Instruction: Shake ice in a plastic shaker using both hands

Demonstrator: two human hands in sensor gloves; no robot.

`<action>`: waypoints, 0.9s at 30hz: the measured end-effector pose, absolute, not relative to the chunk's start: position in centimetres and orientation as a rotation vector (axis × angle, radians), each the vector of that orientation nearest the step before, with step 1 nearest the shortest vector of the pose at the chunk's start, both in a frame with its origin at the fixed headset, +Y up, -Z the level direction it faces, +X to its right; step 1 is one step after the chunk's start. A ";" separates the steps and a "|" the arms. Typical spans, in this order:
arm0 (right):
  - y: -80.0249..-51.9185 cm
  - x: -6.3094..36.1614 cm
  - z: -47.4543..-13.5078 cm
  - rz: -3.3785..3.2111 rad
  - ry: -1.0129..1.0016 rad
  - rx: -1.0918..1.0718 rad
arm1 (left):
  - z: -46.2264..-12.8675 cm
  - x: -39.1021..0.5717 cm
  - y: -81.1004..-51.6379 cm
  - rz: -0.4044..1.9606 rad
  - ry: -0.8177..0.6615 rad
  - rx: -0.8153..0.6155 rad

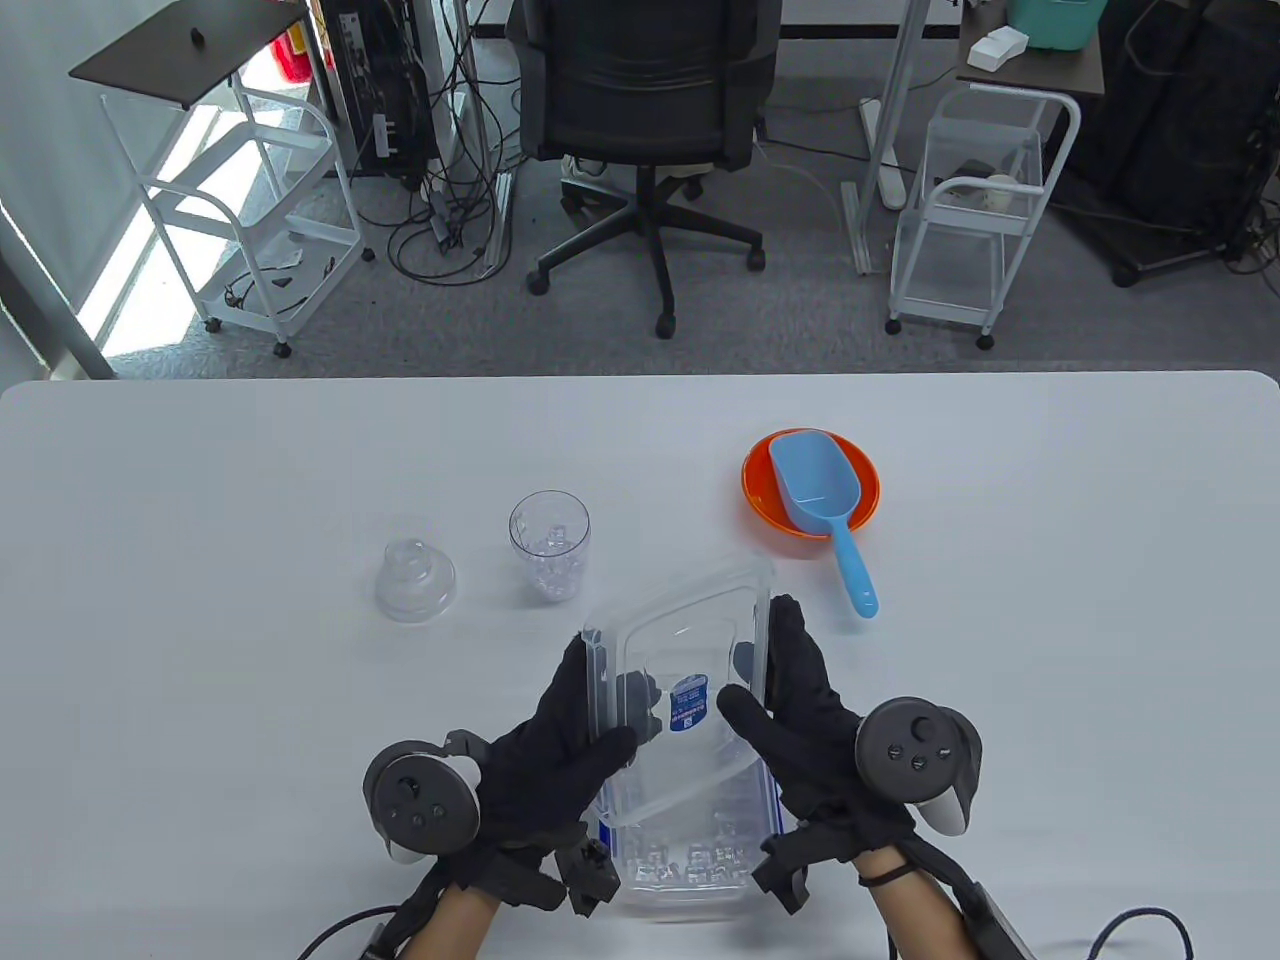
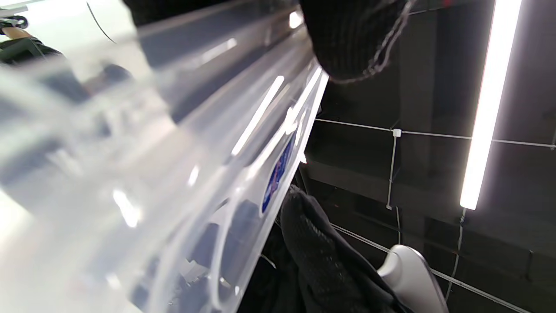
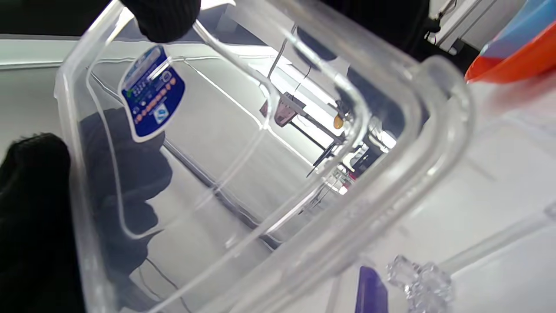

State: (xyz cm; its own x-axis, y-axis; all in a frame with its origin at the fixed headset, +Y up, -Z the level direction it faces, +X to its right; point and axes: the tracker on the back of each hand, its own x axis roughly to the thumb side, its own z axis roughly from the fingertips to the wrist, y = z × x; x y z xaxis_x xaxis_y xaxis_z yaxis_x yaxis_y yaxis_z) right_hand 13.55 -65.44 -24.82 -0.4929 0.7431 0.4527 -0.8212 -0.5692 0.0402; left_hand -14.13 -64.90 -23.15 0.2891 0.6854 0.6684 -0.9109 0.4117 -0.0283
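The clear plastic shaker cup [image 1: 548, 545] stands upright mid-table with ice cubes in it. Its clear domed cap [image 1: 415, 580] sits apart on the table to its left. Near the front edge, my left hand [image 1: 560, 740] and right hand [image 1: 800, 700] grip opposite long edges of a clear container lid [image 1: 690, 660] with a blue sticker [image 3: 152, 91], held tilted. Below it lies a clear box [image 1: 690, 880] with ice cubes [image 3: 417, 278] inside. In the left wrist view the lid [image 2: 173, 174] fills the left half under a gloved fingertip [image 2: 347, 39].
An orange bowl [image 1: 810, 485] with a blue scoop [image 1: 820, 500] in it sits to the right of the shaker cup, the scoop handle pointing toward me. Beyond the table's far edge stand an office chair [image 1: 645, 100] and white carts.
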 end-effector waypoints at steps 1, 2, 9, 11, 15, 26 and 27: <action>-65.3 13.5 -24.7 2.133 -0.237 0.528 | -23.2 -14.2 -64.9 1.071 -0.668 0.411; -65.2 13.5 -24.6 2.149 -0.250 0.522 | -23.2 -14.3 -64.8 1.025 -0.673 0.428; -65.2 13.1 -24.6 2.280 -0.165 0.501 | -23.8 -15.3 -64.8 0.495 -0.502 0.348; -65.4 12.9 -24.7 2.340 -0.095 0.477 | -24.4 -15.2 -65.7 0.489 -0.473 0.287; -66.1 12.5 -24.8 2.456 0.124 0.382 | -26.1 -15.0 -68.5 0.553 -0.462 0.046; -67.7 11.7 -25.5 2.636 0.289 0.291 | -28.0 -14.2 -73.1 0.654 -0.426 -0.154; -67.7 11.7 -25.5 2.660 0.284 0.279 | -28.1 -14.1 -73.3 0.649 -0.424 -0.163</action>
State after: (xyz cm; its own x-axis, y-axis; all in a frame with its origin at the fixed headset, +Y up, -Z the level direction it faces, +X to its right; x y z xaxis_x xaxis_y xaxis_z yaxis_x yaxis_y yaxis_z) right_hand 11.68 -67.75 -25.47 -0.8790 0.4530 0.1487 -0.4115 -0.8783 0.2434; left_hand -14.15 -73.26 -28.06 0.7150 0.6159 0.3308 -0.5502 0.7877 -0.2772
